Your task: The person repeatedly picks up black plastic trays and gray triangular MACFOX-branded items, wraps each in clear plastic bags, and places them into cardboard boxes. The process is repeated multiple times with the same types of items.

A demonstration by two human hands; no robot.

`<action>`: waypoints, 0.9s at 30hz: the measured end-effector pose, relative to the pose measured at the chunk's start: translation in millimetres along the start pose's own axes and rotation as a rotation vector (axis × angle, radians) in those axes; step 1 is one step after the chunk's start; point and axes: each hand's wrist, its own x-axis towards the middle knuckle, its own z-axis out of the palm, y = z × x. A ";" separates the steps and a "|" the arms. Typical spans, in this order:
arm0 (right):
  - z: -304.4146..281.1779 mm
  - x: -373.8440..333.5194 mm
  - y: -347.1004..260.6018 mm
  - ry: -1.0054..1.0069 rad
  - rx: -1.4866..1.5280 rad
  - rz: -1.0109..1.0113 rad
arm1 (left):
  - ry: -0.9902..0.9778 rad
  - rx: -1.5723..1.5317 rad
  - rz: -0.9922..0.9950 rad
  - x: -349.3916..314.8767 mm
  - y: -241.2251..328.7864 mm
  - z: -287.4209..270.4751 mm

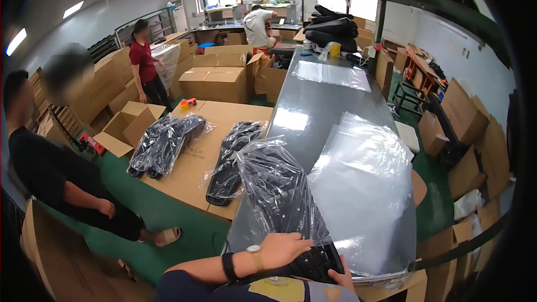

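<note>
In front of me a long black panel (316, 262) with a grid-like surface lies at the table's near end. A transparent plastic bag (274, 176) covers its far part, while the near part is bare. My left hand (284, 249) rests flat over the panel by the bag's mouth, fingers stretched out. At the panel's right edge, my right hand (342, 277) grips the side, thumb on top; its other fingers are mostly hidden. Right of the bagged panel lies a stack of flat transparent bags (363, 190).
Bagged black pieces (162, 142) and another bagged piece (229, 162) lie on cardboard (196, 187) left of the grey table (291, 98). One person (50, 173) stands at left, another in red (146, 61) beyond; a third (258, 28) works far back. Cartons (215, 75) stand behind.
</note>
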 end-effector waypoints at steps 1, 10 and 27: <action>1.0 1.0 2.5 0.016 -0.011 -0.056 | 0.007 -0.061 -0.034 -8.4 -3.3 -4.3; 51.6 44.2 -7.3 -0.056 -0.468 -0.245 | -0.029 -0.433 -0.128 24.6 46.7 10.7; 273.2 49.9 -50.4 -0.406 0.047 0.133 | 0.033 -1.278 -0.166 -155.8 -88.5 -121.1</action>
